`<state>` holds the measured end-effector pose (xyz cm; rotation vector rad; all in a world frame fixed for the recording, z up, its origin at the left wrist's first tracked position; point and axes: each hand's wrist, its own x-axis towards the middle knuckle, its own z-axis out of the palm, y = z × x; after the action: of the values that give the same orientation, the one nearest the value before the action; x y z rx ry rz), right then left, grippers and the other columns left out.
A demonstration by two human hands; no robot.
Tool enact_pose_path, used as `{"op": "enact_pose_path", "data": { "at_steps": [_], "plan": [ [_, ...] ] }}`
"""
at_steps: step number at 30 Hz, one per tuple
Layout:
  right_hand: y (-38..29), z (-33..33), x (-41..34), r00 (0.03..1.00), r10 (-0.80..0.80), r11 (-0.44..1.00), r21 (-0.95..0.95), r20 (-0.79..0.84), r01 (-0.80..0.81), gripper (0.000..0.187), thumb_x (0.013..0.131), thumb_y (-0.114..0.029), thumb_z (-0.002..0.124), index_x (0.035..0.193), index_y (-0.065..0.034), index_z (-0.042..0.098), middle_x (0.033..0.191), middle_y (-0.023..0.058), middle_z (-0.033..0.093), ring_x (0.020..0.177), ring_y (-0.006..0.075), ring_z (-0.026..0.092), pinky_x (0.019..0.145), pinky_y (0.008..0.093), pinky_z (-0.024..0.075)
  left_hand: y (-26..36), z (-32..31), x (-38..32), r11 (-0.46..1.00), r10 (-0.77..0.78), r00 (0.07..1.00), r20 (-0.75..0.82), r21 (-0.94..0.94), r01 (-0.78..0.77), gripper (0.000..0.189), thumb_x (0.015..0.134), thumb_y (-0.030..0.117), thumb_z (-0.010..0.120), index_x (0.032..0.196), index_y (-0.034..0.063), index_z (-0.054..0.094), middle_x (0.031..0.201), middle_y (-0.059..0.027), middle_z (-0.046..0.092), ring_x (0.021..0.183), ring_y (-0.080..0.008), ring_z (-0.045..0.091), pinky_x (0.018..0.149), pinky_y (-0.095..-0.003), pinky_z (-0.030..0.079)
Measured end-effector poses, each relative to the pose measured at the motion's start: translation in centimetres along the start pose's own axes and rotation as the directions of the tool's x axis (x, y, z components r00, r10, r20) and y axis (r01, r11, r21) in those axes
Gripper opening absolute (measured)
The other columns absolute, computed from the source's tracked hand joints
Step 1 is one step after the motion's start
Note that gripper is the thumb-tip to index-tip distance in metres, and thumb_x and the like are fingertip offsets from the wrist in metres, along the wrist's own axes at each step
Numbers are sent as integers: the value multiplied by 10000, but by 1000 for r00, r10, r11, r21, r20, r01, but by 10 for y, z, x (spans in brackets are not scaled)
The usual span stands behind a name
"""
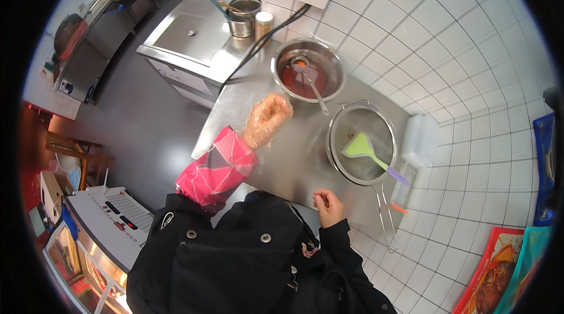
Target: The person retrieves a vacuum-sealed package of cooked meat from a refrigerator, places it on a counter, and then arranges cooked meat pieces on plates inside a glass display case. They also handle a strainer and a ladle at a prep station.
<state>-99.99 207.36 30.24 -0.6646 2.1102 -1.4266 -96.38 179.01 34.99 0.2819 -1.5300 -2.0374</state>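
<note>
My left hand point(269, 115), in a clear plastic glove below a pink patterned sleeve, is curled into a loose fist above the steel table point(286, 155), with nothing visible in it. Just beyond it stands a steel bowl point(340, 76) of reddish liquid, with a metal ladle point(315, 89) leaning in it. My right hand point(329, 208), bare at the end of a black sleeve, is curled at the table's near edge and shows nothing held. To its upper right, a round fine-mesh strainer point(352, 120) lies over a metal bowl, a green brush with a purple handle point(368, 151) across it.
A steel pot point(241, 27) and a white-lidded jar point(263, 25) stand beyond the bowl, near black cables point(273, 31). Clear plastic containers point(421, 140) line the tiled wall at right. The strainer's wire handle point(385, 221) juts over the near edge. A glass-fronted cabinet point(83, 252) is lower left.
</note>
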Motion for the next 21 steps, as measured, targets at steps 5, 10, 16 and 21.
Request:
{"op": "enact_pose_path", "data": {
  "at_steps": [5, 10, 16, 21],
  "plan": [
    [-13, 32, 7, 993, -50, 998, -25, 111, 53, 85, 828, -45, 550, 895, -7, 586, 791, 69, 614, 681, 120, 608, 612, 237, 487, 58, -19, -41, 982, 188, 980, 68, 3, -189, 79, 789, 58, 556, 839, 61, 494, 745, 33, 491, 616, -26, 398, 537, -180, 330],
    [-21, 73, 11, 956, -143, 989, -1, 257, 148, 92, 836, -62, 542, 896, -8, 587, 780, 67, 613, 680, 121, 608, 605, 236, 485, 87, -60, -91, 975, 223, 975, -20, 24, -222, 111, 800, 95, 570, 784, 47, 471, 653, 36, 436, 593, -34, 379, 524, -208, 336],
    [-14, 119, 6, 821, -169, 982, 24, 546, 186, 106, 858, -70, 526, 918, 0, 580, 772, 72, 617, 670, 116, 597, 607, 242, 501, 105, -100, -187, 918, 376, 826, -421, 291, -270, 200, 875, 218, 537, 763, 74, 456, 649, 42, 407, 567, -34, 344, 489, -214, 304],
    [-4, 185, -9, 566, -162, 982, 74, 808, 176, 90, 885, -76, 505, 939, -17, 546, 771, 29, 570, 650, 81, 539, 599, 214, 471, 125, -125, -332, 930, 321, 551, -770, 146, -337, 215, 907, 256, 500, 769, 95, 462, 590, 60, 367, 528, -37, 327, 468, -219, 300]
  ]
}}
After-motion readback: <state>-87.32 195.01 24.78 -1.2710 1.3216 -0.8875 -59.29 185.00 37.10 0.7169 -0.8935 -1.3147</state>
